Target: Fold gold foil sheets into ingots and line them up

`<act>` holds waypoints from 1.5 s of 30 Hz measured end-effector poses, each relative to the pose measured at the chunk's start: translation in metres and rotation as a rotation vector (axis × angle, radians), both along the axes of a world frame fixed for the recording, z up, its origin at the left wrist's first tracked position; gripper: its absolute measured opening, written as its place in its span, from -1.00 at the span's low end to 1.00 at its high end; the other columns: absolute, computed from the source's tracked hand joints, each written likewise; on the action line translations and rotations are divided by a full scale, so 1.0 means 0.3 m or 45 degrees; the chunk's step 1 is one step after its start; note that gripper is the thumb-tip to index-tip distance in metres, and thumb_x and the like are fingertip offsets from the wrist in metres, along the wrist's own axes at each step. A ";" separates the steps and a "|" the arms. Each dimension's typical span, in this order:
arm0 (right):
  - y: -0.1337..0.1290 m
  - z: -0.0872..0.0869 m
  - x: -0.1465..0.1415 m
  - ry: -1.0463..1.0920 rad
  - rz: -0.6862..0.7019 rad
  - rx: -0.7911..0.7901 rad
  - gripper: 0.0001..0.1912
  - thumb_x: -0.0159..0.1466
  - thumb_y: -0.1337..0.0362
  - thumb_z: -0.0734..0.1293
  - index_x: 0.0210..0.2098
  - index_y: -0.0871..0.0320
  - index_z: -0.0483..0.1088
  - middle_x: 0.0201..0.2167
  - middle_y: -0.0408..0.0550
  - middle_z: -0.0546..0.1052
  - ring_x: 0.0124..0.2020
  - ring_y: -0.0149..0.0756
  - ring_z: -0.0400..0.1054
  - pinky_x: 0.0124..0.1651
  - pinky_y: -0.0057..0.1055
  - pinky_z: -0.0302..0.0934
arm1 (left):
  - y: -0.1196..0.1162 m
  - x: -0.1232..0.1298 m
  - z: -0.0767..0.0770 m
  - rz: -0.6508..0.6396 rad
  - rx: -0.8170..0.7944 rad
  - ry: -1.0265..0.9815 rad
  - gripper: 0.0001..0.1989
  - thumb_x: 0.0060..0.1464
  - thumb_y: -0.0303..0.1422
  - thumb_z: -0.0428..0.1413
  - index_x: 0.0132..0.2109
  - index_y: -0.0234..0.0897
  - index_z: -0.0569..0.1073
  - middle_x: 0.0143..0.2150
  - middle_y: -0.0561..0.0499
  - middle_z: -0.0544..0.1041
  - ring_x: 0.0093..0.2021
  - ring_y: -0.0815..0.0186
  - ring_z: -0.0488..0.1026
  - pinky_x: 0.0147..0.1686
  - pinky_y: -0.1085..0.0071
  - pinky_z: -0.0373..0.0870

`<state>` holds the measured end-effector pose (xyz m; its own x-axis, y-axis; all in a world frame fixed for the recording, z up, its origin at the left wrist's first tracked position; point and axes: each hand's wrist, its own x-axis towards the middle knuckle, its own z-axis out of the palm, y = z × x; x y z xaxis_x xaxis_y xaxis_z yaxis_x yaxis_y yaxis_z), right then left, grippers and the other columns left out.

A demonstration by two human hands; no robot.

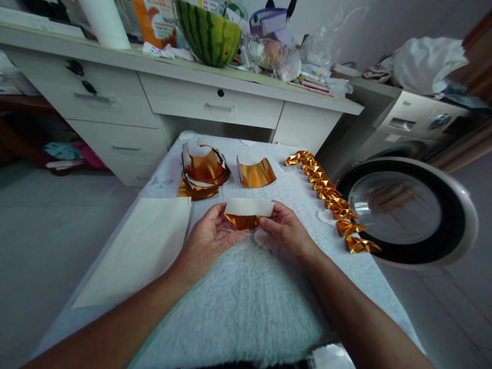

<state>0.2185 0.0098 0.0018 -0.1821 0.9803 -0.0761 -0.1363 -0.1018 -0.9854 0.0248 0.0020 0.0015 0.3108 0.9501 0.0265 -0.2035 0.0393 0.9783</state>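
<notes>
Between my two hands is a small sheet of gold foil paper (pixel 249 207), its pale side showing along the top and its gold side below. My left hand (pixel 215 230) pinches its left end, with the thumb along the lower edge. At the right end, my right hand (pixel 282 225) grips it with thumb and fingers. Just beyond the hands lies a single curved gold sheet (pixel 257 174). Left of that sits a pile of curled gold sheets (pixel 203 169). A row of folded gold pieces (pixel 326 192) runs along the table's right side.
A pale paper sheet (pixel 142 246) lies on the cloth-covered table (pixel 292 287) at left. Behind stands a white drawer unit (pixel 215 105) with half a watermelon (pixel 209 36) on top. An open washing machine door (pixel 400 210) is close to the table's right edge.
</notes>
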 end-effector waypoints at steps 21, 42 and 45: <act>-0.030 0.021 -0.010 -0.090 0.304 -0.068 -0.68 0.07 0.11 0.50 -0.41 0.21 0.39 -0.57 -0.23 0.38 -0.58 -0.53 0.17 -0.53 -0.56 0.01 | 0.003 -0.027 -0.008 0.348 0.142 0.133 -0.84 0.23 -0.27 0.07 -0.09 -0.11 0.24 -0.45 0.20 0.46 -0.48 0.43 0.37 -0.46 0.52 0.32; -0.033 0.016 -0.009 -0.250 0.378 -0.011 -0.75 0.14 0.14 0.42 -0.39 0.22 0.39 -0.57 -0.23 0.34 -0.56 -0.50 0.14 -0.51 -0.52 0.00 | 0.007 -0.051 -0.006 0.378 0.175 0.426 -0.69 0.24 -0.16 0.03 -0.40 -0.24 0.38 -0.43 0.09 0.38 -0.40 0.36 0.29 -0.42 0.41 0.21; -0.035 0.021 -0.011 -0.238 0.383 -0.010 -0.75 0.13 0.15 0.42 -0.37 0.22 0.39 -0.55 -0.24 0.34 -0.56 -0.51 0.13 -0.51 -0.53 0.00 | 0.005 -0.052 -0.002 0.403 0.176 0.445 -0.66 0.25 -0.15 0.01 -0.42 -0.25 0.38 -0.45 0.09 0.36 -0.41 0.36 0.28 -0.42 0.41 0.20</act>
